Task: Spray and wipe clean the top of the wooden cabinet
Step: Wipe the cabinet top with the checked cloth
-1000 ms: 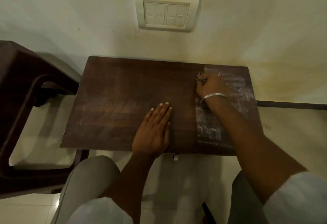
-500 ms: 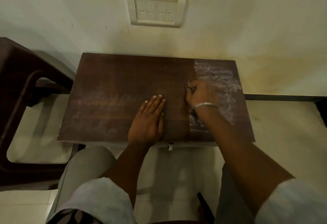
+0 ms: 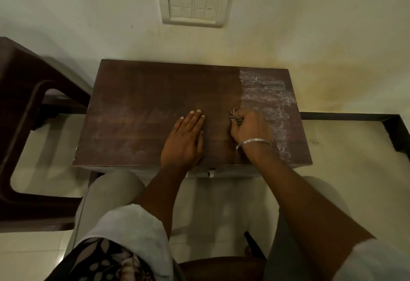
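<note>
The dark wooden cabinet top (image 3: 142, 107) stands against the wall. A whitish foamy film (image 3: 264, 90) covers its right strip. My left hand (image 3: 185, 138) lies flat, fingers straight, near the front middle of the top. My right hand (image 3: 249, 128), with a silver bangle on the wrist, grips a small patterned cloth (image 3: 235, 116) bunched under its fingers and presses it on the wood at the film's left edge. Most of the cloth is hidden under the hand. No spray bottle is in view.
A dark plastic chair (image 3: 28, 103) stands close to the cabinet's left side. A switch plate (image 3: 193, 5) sits on the wall above. A dark skirting strip (image 3: 346, 116) runs along the right wall. My knees sit just before the cabinet's front edge.
My right hand has drawn the cloth from the far part of the top toward the front edge, along the film's left border. My left hand stays flat in place.
</note>
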